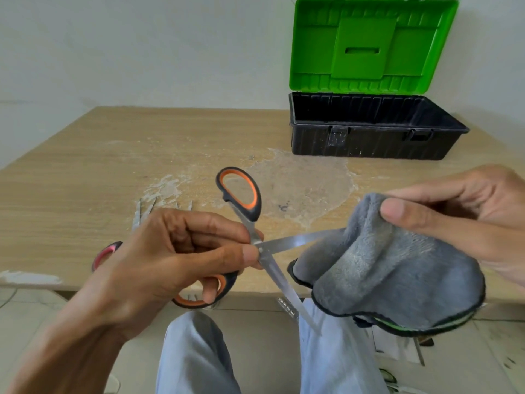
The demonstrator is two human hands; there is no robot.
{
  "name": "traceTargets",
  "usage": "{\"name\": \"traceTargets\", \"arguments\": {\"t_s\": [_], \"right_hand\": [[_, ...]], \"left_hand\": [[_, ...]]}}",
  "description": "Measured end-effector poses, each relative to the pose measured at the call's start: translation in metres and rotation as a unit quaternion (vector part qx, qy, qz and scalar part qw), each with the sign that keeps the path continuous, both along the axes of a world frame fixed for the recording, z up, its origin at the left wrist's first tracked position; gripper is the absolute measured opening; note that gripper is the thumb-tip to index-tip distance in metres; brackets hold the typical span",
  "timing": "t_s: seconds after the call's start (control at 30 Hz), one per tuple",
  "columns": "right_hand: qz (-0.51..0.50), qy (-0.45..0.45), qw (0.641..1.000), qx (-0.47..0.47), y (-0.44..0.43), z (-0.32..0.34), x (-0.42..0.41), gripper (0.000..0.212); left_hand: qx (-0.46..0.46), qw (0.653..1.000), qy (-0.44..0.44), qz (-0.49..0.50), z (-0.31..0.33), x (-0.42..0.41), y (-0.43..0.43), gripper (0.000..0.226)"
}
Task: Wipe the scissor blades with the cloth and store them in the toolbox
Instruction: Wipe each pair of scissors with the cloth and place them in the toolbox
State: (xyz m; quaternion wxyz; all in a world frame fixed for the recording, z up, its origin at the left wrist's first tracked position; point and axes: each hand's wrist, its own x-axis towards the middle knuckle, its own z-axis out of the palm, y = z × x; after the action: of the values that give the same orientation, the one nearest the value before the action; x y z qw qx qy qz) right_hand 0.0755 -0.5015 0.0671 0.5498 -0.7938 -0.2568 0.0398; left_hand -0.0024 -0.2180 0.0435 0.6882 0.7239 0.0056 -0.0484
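Up at the far right of the table (pixel 85 172) sits the toolbox (pixel 369 137), green lid (pixel 372 44) raised, black tray bare as far as can be seen. Nearer, the right hand (pixel 466 220) pinches a grey cloth (pixel 392 274), folded over one blade's tip. Left hand (pixel 181 251) is closed around the scissors (pixel 272 251) at the pivot (blades spread wide), a finger through the lower loop. Another pair (pixel 103 255) peeks out behind the left hand.
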Motion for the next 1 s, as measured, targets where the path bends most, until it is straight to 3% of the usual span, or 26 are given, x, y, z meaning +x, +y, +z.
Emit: {"name": "traceTargets", "arguments": {"t_s": [0.23, 0.4, 0.53, 0.77, 1.0], "right_hand": [[-0.034, -0.041, 0.997, -0.064, -0.006, 0.0, 0.003, 0.018], [0.046, -0.01, 0.994, -0.099, -0.001, 0.0, 0.005, 0.014], [0.083, -0.005, 0.985, -0.149, 0.006, 0.0, 0.008, 0.033], [0.053, -0.039, 0.99, -0.125, 0.012, 0.0, 0.008, 0.021], [0.137, 0.014, 0.978, -0.159, 0.033, 0.001, -0.005, 0.029]], "left_hand": [[0.056, 0.998, -0.027, -0.013, 0.008, -0.005, 0.003, 0.02], [0.078, 0.996, -0.028, -0.021, 0.013, -0.002, -0.007, 0.017], [0.101, 0.994, -0.047, -0.02, 0.016, 0.001, -0.008, 0.018], [0.118, 0.992, -0.043, -0.02, 0.018, 0.0, -0.001, 0.02], [0.131, 0.99, -0.039, -0.048, 0.02, 0.005, -0.01, 0.022]]}}
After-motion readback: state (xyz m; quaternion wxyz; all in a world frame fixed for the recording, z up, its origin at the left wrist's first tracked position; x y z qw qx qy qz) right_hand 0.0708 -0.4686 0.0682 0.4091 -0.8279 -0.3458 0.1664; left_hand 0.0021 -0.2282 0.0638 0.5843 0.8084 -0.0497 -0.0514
